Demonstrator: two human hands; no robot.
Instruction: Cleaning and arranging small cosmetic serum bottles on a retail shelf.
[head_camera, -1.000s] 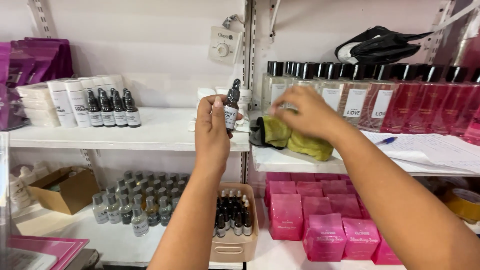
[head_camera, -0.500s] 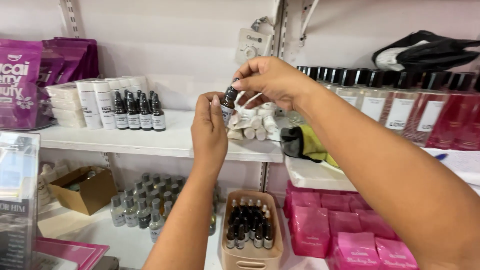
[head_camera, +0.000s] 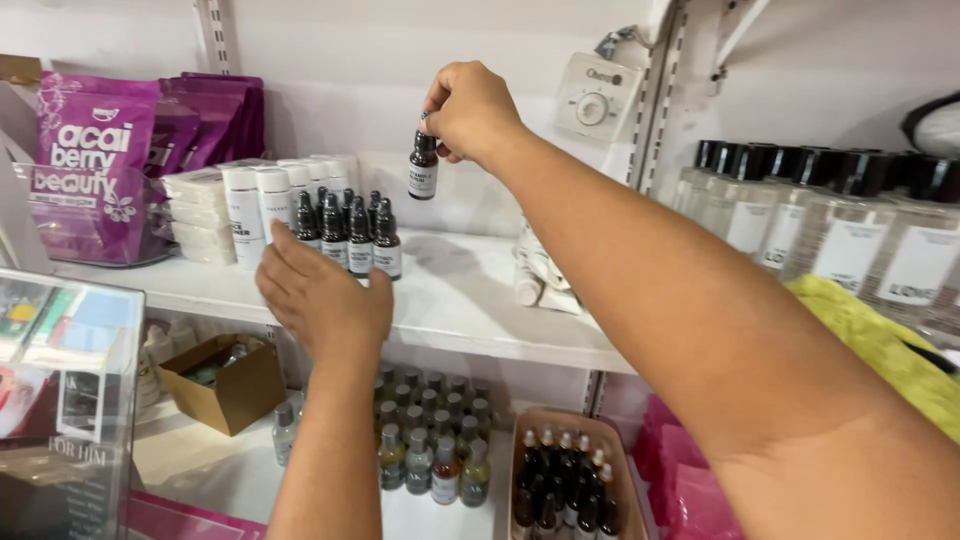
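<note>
My right hand (head_camera: 470, 108) pinches the dropper cap of a small dark bottle (head_camera: 423, 171) with a white label and holds it in the air above the white upper shelf (head_camera: 460, 290). Just left of it on that shelf stands a group of several matching dark dropper bottles (head_camera: 350, 236). My left hand (head_camera: 320, 295) hovers in front of that group, fingers spread and empty, its fingertips close to the leftmost bottles.
White tubes (head_camera: 255, 205) and purple pouches (head_camera: 95, 165) sit at the shelf's left. Clear bottles with black caps (head_camera: 800, 215) and a yellow-green cloth (head_camera: 880, 340) fill the right shelf. Below are grey-capped bottles (head_camera: 430, 445), a beige bin of dark bottles (head_camera: 560, 490) and a cardboard box (head_camera: 225, 385).
The bottle passed from my left hand to my right, which lifted it by the cap up and left. My left hand let go and moved down-left to the shelf's bottles.
</note>
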